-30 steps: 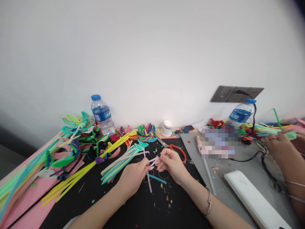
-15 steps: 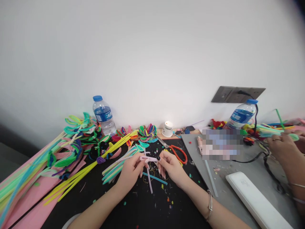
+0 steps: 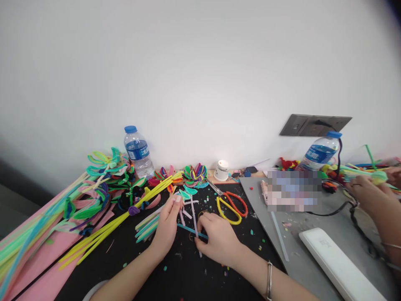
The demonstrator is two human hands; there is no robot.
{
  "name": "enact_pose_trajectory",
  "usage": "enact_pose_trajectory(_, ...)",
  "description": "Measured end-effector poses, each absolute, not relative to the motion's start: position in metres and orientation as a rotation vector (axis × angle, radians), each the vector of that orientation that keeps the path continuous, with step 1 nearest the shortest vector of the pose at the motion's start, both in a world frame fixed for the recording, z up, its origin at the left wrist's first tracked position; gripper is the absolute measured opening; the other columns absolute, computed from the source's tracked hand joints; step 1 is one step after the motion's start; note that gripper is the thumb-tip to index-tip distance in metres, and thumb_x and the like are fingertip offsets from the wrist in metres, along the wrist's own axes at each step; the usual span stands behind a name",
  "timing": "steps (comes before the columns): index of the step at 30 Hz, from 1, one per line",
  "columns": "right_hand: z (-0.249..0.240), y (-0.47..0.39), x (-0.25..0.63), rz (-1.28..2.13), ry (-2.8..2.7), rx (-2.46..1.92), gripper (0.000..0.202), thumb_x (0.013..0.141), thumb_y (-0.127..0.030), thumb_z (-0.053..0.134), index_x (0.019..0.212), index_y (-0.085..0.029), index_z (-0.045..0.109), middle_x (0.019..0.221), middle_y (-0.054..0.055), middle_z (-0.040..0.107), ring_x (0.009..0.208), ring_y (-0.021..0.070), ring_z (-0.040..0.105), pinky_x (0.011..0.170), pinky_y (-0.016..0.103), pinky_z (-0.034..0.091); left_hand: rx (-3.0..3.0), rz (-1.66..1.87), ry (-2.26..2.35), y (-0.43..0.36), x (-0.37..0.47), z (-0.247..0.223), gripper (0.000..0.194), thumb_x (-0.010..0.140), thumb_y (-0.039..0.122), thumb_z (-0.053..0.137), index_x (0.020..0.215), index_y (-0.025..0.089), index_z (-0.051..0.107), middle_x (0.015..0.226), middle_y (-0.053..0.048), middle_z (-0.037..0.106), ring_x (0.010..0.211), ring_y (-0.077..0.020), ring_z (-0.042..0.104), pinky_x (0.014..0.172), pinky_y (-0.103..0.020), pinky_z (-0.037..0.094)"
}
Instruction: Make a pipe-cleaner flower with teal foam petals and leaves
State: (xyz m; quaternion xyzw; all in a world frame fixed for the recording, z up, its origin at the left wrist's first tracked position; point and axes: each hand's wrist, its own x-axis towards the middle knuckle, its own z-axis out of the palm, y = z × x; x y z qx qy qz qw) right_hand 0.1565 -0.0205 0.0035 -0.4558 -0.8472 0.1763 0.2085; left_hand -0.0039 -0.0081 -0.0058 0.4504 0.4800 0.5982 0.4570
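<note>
My left hand (image 3: 167, 228) is closed on a bent pale lilac pipe cleaner (image 3: 187, 214), its short ends poking out below the fingertips. On the black table surface, a straight lilac pipe cleaner (image 3: 193, 213) lies across a blue pipe cleaner (image 3: 187, 228). My right hand (image 3: 217, 238) is down at the straight one's lower half, thumb and index finger pinched on it. Just beyond that hand lie open scissors (image 3: 230, 205) with one yellow and one orange handle. Left of my left hand is a bundle of cut pipe cleaners (image 3: 147, 225), mint, blue and lilac.
Pipe-cleaner flowers and yellow stems (image 3: 109, 225) fill the left side. Water bottles (image 3: 138, 152) stand by the wall, near a white thread spool (image 3: 221, 170). A white case (image 3: 338, 263) lies on the grey board (image 3: 282, 267). Another person's hand (image 3: 369, 196) works at right.
My right hand has let go of the bent lilac pipe cleaner and moved down to the straight one on the table. My left hand keeps the bent one, shifted slightly left.
</note>
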Motion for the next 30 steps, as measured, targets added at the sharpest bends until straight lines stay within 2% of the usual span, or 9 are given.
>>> enact_pose_trajectory(4, -0.001, -0.02, 0.155, 0.444, -2.313, -1.388, 0.009, 0.065, -0.012, 0.052, 0.07, -0.019, 0.05, 0.071, -0.001, 0.057, 0.068, 0.0139, 0.053, 0.061, 0.023, 0.036, 1.154, 1.423, 1.164, -0.009, -0.001, -0.003, 0.031, 0.088, 0.041, 0.039, 0.068, 0.019, 0.045, 0.065, 0.002, 0.047, 0.062, -0.0113, 0.046, 0.061, -0.022, 0.038)
enact_pose_trajectory(7, -0.003, -0.015, 0.16, 0.498, -2.203, -1.487, 0.007, 0.07, -0.014, 0.051, 0.073, -0.02, 0.051, 0.07, -0.001, 0.06, 0.065, 0.0137, 0.056, 0.057, 0.022, 0.035, 1.056, 1.449, 1.152, -0.007, 0.0, -0.003, 0.032, 0.085, 0.044, 0.043, 0.065, 0.019, 0.041, 0.057, 0.006, 0.038, 0.051, -0.0086, 0.038, 0.05, -0.02, 0.035)
enact_pose_trajectory(11, -0.005, -0.008, 0.166, 0.644, -2.076, -1.453, 0.007, 0.08, -0.019, 0.047, 0.083, -0.02, 0.053, 0.066, -0.002, 0.062, 0.061, 0.0138, 0.057, 0.056, 0.022, 0.037, 0.922, 1.413, 1.093, -0.005, -0.001, -0.004, 0.029, 0.082, 0.047, 0.047, 0.078, 0.018, 0.049, 0.056, 0.008, 0.029, 0.045, -0.006, 0.026, 0.041, -0.017, 0.027)
enact_pose_trajectory(16, -0.004, -0.002, 0.17, 0.745, -2.03, -1.352, 0.019, 0.082, -0.014, 0.044, 0.095, -0.019, 0.057, 0.064, -0.002, 0.064, 0.063, 0.0135, 0.059, 0.065, 0.023, 0.04, 0.857, 1.32, 1.055, -0.005, -0.002, -0.005, 0.034, 0.079, 0.047, 0.05, 0.093, 0.017, 0.053, 0.058, 0.008, 0.029, 0.045, -0.0049, 0.023, 0.039, -0.015, 0.02)
enact_pose_trajectory(22, -0.005, -0.002, 0.172, 0.702, -2.098, -1.401, 0.022, 0.085, -0.01, 0.035, 0.089, -0.018, 0.055, 0.062, -0.001, 0.06, 0.058, 0.0135, 0.057, 0.056, 0.022, 0.039, 0.907, 1.21, 1.096, -0.004, 0.001, -0.007, 0.032, 0.078, 0.048, 0.05, 0.088, 0.017, 0.051, 0.058, 0.008, 0.029, 0.046, -0.0051, 0.022, 0.04, -0.016, 0.019)
enact_pose_trajectory(27, -0.001, -0.007, 0.17, 0.513, -2.18, -1.455, 0.018, 0.085, -0.011, 0.038, 0.089, -0.019, 0.054, 0.078, 0.003, 0.06, 0.073, 0.0157, 0.057, 0.064, 0.024, 0.041, 1.018, 1.111, 1.129, -0.004, 0.001, -0.012, 0.029, 0.082, 0.047, 0.044, 0.089, 0.019, 0.049, 0.059, 0.007, 0.034, 0.045, -0.0061, 0.026, 0.041, -0.017, 0.021)
enact_pose_trajectory(30, 0.001, -0.011, 0.167, 0.394, -2.253, -1.399, 0.004, 0.08, -0.018, 0.05, 0.081, -0.019, 0.053, 0.084, 0.003, 0.057, 0.083, 0.0178, 0.054, 0.072, 0.027, 0.041, 1.108, 1.085, 1.107, -0.004, 0.001, -0.016, 0.028, 0.085, 0.046, 0.039, 0.091, 0.02, 0.049, 0.062, 0.006, 0.041, 0.045, -0.0071, 0.03, 0.043, -0.019, 0.025)
